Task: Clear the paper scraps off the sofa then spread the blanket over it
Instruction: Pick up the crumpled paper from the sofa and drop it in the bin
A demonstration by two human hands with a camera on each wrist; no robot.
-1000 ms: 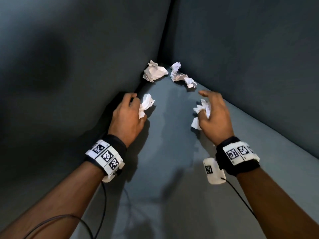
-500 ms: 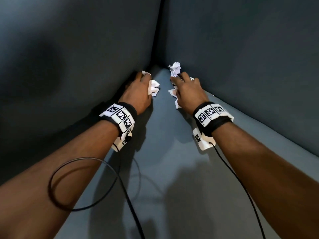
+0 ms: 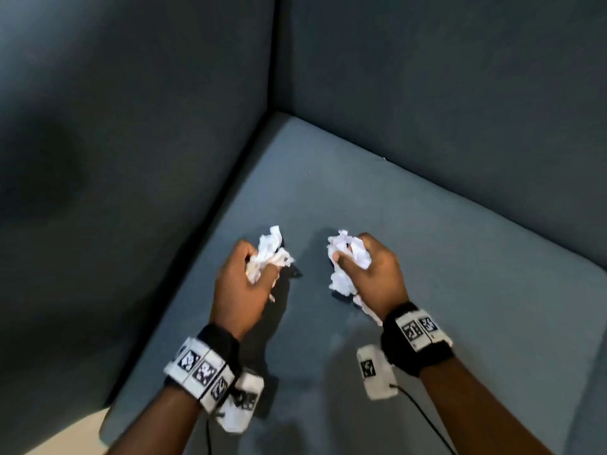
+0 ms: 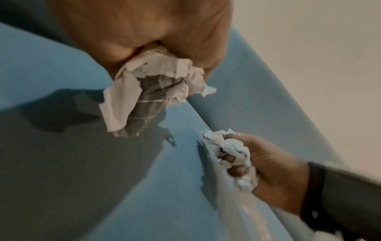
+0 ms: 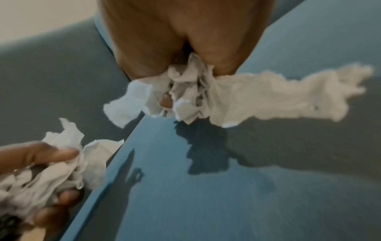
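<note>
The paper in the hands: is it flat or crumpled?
Crumpled. Each hand, left hand and right hand, grips wrinkled white paper scraps bunched into wads above the sofa seat.

Both hands pulled back from the sofa's far corner toward the person, each carrying more crumpled paper than a second before. The left hand [image 3: 241, 284], which held one scrap, gripped a fuller bunch of paper scraps [image 3: 270, 254] after gathering the piece by the armrest. The right hand [image 3: 374, 274] closed on a larger wad [image 3: 348, 261], taking in the scraps by the backrest. The corner of the seat cushion [image 3: 328, 165], littered half a second earlier, lay bare.
</note>
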